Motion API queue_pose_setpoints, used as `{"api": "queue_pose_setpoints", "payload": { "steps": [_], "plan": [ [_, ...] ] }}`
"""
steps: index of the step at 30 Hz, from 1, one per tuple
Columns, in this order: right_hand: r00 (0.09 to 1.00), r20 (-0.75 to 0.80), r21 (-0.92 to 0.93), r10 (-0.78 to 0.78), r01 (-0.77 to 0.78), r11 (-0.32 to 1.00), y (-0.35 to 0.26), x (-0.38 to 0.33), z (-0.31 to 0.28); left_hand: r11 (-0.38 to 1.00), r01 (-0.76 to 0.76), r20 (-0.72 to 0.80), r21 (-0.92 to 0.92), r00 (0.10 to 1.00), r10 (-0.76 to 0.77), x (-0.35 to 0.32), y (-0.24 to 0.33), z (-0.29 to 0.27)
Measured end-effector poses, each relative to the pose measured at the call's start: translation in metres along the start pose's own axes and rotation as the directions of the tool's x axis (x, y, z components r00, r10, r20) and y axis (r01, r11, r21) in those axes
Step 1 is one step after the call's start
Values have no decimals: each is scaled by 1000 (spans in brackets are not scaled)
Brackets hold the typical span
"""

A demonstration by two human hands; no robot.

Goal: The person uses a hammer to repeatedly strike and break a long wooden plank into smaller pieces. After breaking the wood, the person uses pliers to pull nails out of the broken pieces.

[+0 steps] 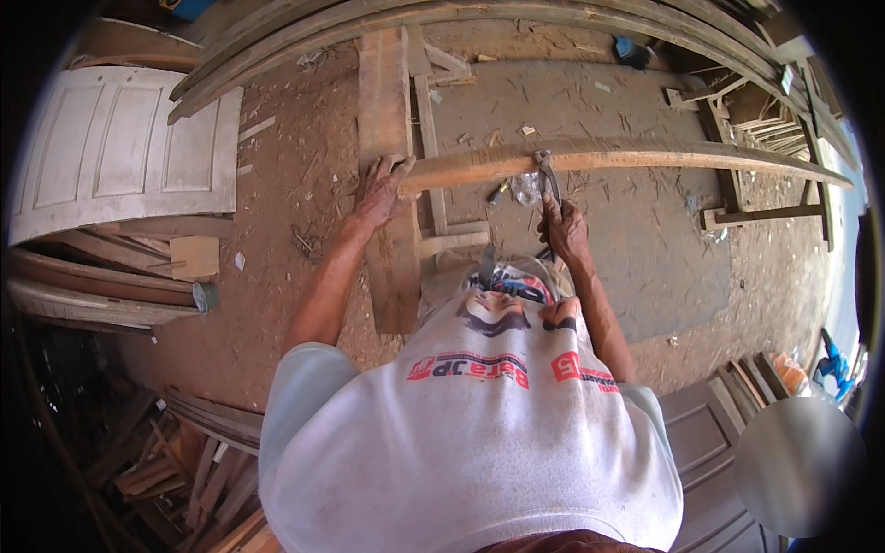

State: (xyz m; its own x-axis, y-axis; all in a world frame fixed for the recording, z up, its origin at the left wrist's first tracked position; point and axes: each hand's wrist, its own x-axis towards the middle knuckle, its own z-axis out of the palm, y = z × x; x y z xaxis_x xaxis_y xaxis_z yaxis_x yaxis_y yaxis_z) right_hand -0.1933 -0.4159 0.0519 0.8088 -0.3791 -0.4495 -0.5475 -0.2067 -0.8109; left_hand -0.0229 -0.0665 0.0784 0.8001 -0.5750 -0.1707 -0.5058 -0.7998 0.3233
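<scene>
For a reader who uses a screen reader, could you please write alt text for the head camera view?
Seen from above, a person's left hand presses the end of a long curved wooden strip onto a plank, while the right hand works a metal hand tool against the strip. Sawdust covers the ground, with a white panelled door at left.
</scene>
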Motion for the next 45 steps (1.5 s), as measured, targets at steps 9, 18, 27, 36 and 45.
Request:
{"api": "queue_pose_setpoints", "payload": {
  "steps": [9,18,27,36,45],
  "plan": [
    [1000,19,87,-20,18,996,15,-29,-4,993,-116,53,36,992,114,16,-1,8],
    [933,358,-55,-35,58,997,-13,-56,-9,992,-64,63,-106,996,71,23,-2,13],
    [785,615,-33,-75,121,992,-31,-29,54,980,-91,66,-175,992,104,44,-1,8],
    [784,583,119,-213,177,977,17,-12,123,898,7,57,-440,998,21,49,-2,4],
    [807,541,381,-237,15,924,23,-23,144,935,-35,30,-354,998,49,54,-9,17]
  ]
}}
